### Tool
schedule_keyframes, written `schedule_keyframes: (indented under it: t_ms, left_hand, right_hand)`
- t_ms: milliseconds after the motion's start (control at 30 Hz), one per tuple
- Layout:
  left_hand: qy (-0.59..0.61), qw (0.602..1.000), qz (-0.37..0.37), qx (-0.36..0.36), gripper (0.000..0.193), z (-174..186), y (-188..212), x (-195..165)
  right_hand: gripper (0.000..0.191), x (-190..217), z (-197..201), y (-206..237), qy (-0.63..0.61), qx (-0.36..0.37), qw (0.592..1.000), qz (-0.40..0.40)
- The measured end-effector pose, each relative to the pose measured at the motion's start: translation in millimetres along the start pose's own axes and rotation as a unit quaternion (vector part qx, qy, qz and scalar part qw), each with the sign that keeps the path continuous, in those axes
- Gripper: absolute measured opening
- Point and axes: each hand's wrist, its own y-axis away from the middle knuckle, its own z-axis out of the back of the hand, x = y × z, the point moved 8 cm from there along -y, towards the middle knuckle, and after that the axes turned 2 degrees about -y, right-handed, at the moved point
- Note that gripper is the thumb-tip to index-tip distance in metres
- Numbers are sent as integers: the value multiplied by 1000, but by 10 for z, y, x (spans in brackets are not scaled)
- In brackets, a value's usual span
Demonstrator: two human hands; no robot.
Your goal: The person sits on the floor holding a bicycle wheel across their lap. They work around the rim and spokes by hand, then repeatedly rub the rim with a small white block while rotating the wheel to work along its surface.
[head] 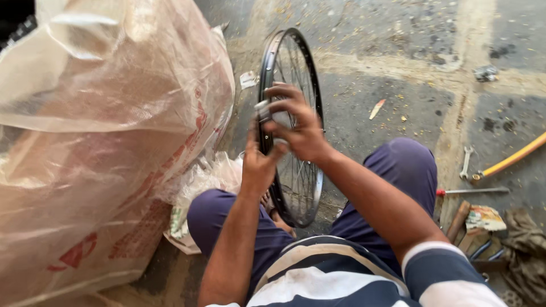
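A big clear plastic sack (102,131) fills the left side. Just right of it, the left hand (259,165) clamps the black rim of a spoked bicycle wheel (296,187) standing upright between the knees. The right hand (298,128) pinches a small silvery tool (263,110) against the rim. Farther right, a spanner (466,162) and an orange hose (515,159) lie on the concrete floor (392,68).

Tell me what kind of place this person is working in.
Probably a bicycle repair spot on a bare concrete floor: a spoked wheel rim stands between the knees, and a spanner, a screwdriver and a yellow hose lie around.
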Motion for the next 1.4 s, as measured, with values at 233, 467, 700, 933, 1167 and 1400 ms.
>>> schedule_keyframes:
  t_ms: [233, 467, 700, 933, 1167, 1400]
  left_hand:
    - [-67, 996, 63, -21, 75, 404, 7, 193]
    - [-32, 996, 84, 13, 75, 605, 199, 195]
    - [-41, 996, 67, 31, 77, 465, 244, 131]
    - [-75, 993, 78, 50, 67, 323, 479, 240]
    - [-265, 949, -151, 84, 74, 18, 882, -17]
    - [-279, 951, -107, 84, 79, 37, 255, -18]
  right_hand:
    - [13, -1648, 1119, 708, -339, -316, 835, -297]
    - [20, -2141, 1115, 900, -267, -279, 853, -350]
    - [53, -2449, 593, 1154, -198, -203, 779, -558]
    - [53, -2434, 545, 971, -208, -218, 736, -606]
    - [44, -2337, 903, 583, -240, -241, 858, -385]
    - [26, -1794, 1111, 397, -311, -176, 885, -299]
